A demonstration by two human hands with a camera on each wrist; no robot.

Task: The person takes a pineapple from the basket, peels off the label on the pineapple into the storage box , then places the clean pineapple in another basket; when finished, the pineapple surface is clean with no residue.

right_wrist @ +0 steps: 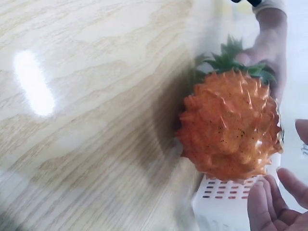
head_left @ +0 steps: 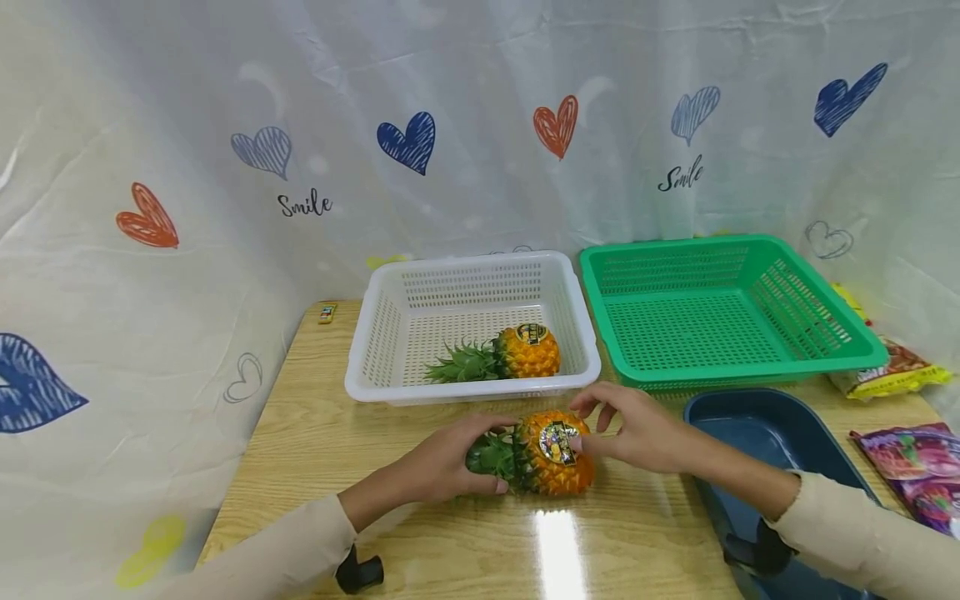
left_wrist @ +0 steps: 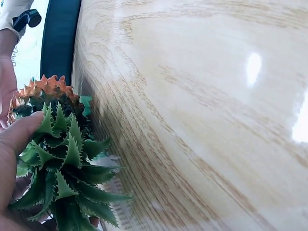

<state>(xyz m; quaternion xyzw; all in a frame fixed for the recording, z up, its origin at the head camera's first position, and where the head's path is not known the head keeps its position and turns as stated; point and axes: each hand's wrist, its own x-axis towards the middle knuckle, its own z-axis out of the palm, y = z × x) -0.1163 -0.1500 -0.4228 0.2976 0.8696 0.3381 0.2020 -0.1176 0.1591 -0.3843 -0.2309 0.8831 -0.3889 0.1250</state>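
Observation:
A small orange pineapple [head_left: 557, 475] with a round label lies on the table in front of the white basket, its leafy crown [left_wrist: 72, 178] toward the left. My left hand [head_left: 446, 462] grips it by the crown, thumb at the near side of the leaves. At the fruit's right end, my right hand [head_left: 637, 429] has its fingers loosely bent and its thumb at the label's edge. In the right wrist view, the fingertips [right_wrist: 262, 197] are close beside the spiky body; firm contact is hard to tell. Another pineapple [head_left: 531, 354] lies inside the white basket [head_left: 480, 389].
A green basket [head_left: 738, 371] stands right of the white one. In front of it sits a dark blue tub [head_left: 738, 400], beneath my right forearm. Snack bags [head_left: 911, 467] lie at the far right, and a tiny yellow packet [head_left: 327, 312] is at the table's back left corner.

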